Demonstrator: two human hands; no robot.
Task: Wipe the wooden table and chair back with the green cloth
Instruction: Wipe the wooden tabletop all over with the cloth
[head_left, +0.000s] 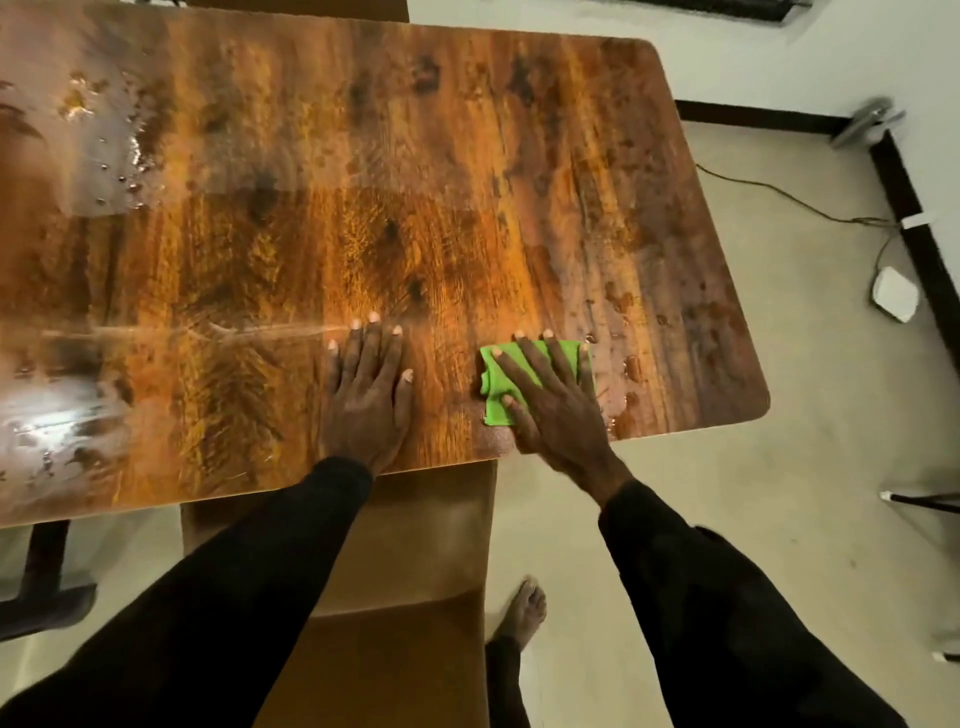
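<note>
I have both hands flat on the wooden table (363, 182), close to its near edge. My right hand (550, 395) lies palm down on the green cloth (566, 353), fingers spread apart and pressing it against the tabletop rather than gripping it. The cloth is folded into a small pad and sits near the near right corner of the tabletop; its far edge and left side show beyond my fingers. Just to the right of the cloth, toward the right edge, I see small wet beads and a damp sheen on the wood. My left hand (366, 400) rests bare on the tabletop just left of the cloth, apart from it, fingers extended and slightly fanned, holding nothing. Bright wet patches glare along the left part of the tabletop, one toward the far left and one near the near left edge. Both arms are in black sleeves (249, 597). Below the near edge, between my arms, a brown chair (415, 571) is tucked partly under the table. A bare foot (522, 608) stands on the pale floor (727, 519) beside the chair, on its right.
</note>
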